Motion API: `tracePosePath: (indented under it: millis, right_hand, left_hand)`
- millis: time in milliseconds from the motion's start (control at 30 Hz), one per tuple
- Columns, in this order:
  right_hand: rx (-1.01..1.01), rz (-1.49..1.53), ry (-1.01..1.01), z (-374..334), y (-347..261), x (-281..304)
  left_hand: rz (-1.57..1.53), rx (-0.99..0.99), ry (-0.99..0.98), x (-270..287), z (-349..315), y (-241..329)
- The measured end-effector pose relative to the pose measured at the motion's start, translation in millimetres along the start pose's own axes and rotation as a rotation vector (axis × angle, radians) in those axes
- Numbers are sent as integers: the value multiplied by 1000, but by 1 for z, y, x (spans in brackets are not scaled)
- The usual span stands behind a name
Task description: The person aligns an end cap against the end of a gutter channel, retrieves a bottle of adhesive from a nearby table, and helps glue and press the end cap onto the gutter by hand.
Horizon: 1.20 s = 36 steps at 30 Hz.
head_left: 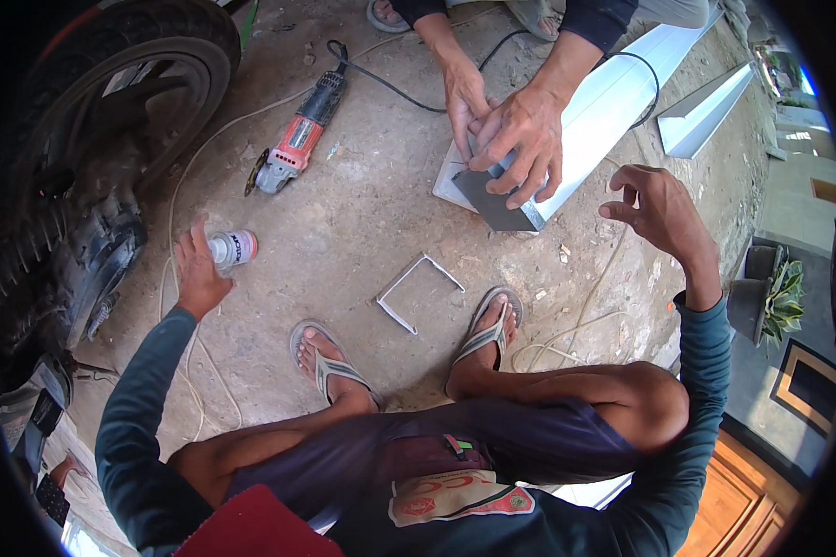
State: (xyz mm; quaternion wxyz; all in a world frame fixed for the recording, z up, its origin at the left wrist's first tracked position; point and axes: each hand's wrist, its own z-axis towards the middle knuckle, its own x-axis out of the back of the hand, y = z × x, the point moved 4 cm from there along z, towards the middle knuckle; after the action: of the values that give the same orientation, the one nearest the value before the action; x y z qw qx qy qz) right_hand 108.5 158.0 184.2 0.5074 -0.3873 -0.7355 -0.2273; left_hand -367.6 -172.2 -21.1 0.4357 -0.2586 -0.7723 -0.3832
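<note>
On the left, my left hand [202, 269] has its fingers around one end of a small bottle [235, 249] with a clear body, a printed label and a reddish end. The thumb is mostly hidden. My right hand [658, 212] hovers at the right with bent fingers, thumb and forefinger apart, nothing between them. A co-worker's two hands [511, 135] press a dark grey angled metal piece [494, 200] onto the near end of a long white metal channel [596, 111]. A thin bent U-shaped metal strip [419, 283] lies on the ground before my feet.
A red and black angle grinder [297, 139] rests on the concrete, its cord running toward the co-worker. A motorcycle wheel [130, 88] stands at the left. Another short white metal channel [706, 113] lies at the far right. A pale cable [576, 343] loops near my right foot; a potted plant [782, 302] stands beyond.
</note>
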Motion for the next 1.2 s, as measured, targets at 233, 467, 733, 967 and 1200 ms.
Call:
tracePosePath:
  millis: [233,467,733,967,1200]
  right_hand:
    - [50,-38,123,22,3,-27]
    - [91,22,166,31,4,-50]
    - [160,-16,214,25,6,-58]
    - [125,10,197,22,-2,-59]
    - [44,59,206,18,-7,-63]
  left_hand:
    - [-148,-622,57,42,5,168]
    - [-214,-521,-157,-34,71,285]
    - [-909,-54,-43,-81,58,279]
    - [-1312,-214,167,-98,50,295]
    - [-1325,-331,203,-114,49,297]
